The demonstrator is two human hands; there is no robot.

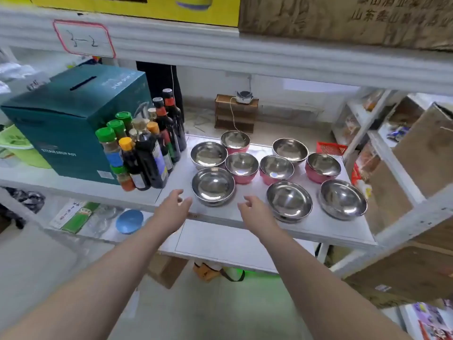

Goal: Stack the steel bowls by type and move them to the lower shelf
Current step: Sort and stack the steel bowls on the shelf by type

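Several steel bowls stand singly on the white middle shelf [245, 218]. Some are plain steel: one at front left [213, 186], one at front centre [289, 201], one at front right [342, 199]. Others have pink outsides, such as one in the middle [242, 167] and one at the right [322, 167]. My left hand [173, 211] hovers open at the shelf's front edge, just left of the front-left bowl. Just right of that bowl, my right hand [255, 211] is open too. Neither touches a bowl. The lower shelf [220, 244] shows below.
A cluster of sauce and spice bottles [144, 148] stands left of the bowls, beside a teal cardboard box [73, 119]. The lower shelf holds a blue lid [129, 221] and packets at the left. A red basket [331, 148] and cardboard boxes [426, 153] are at the right.
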